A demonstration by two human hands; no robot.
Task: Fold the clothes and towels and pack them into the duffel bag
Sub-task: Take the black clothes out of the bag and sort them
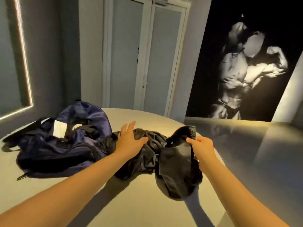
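Left hand (129, 139): fingers spread, flat on crumpled black garment (147, 153), table (131, 202) centre. Right hand (200, 147): pinching garment's raised right portion. Navy duffel bag (65, 145): unzipped, left, touching garment.

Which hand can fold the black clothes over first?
Probably the right hand: it pinches a lifted part of the black garment, while the left hand lies flat on the garment, pressing it down.
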